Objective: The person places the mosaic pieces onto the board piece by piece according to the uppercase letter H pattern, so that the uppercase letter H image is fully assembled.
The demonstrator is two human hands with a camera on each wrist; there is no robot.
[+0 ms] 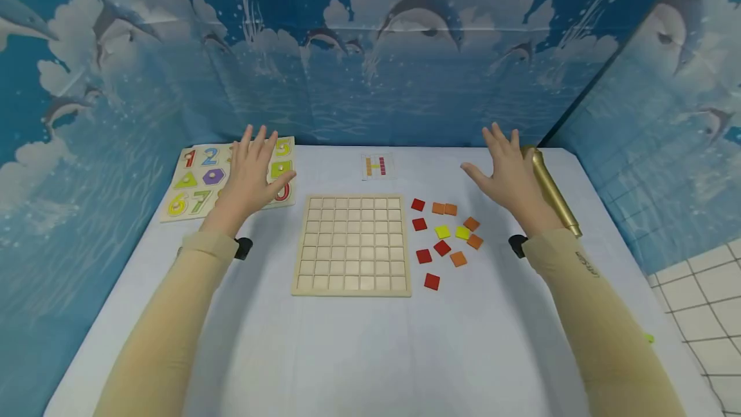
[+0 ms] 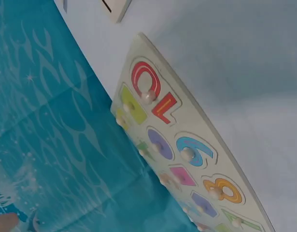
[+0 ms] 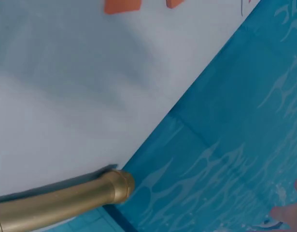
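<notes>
My left hand (image 1: 247, 176) is raised with its fingers spread, overlapping the number-and-shape peg puzzle (image 1: 186, 197) in the head view. In the left wrist view that puzzle (image 2: 196, 116) shows its numbers and knobs close up. On the right, my right hand (image 1: 509, 176) is held up with spread fingers and holds nothing, near the gold tube (image 1: 556, 192). Between the hands lies a wooden grid board (image 1: 352, 246) of square cells. Beside its right edge are loose square tiles: red (image 1: 431, 281), orange (image 1: 458, 259) and yellow (image 1: 442, 231).
A small printed card (image 1: 379, 166) with a colored block pattern lies behind the board. Blue dolphin-print curtains (image 1: 370, 95) stand along the back and sides of the white table (image 1: 347, 352). White tiled floor (image 1: 712, 301) shows beyond the table at the right.
</notes>
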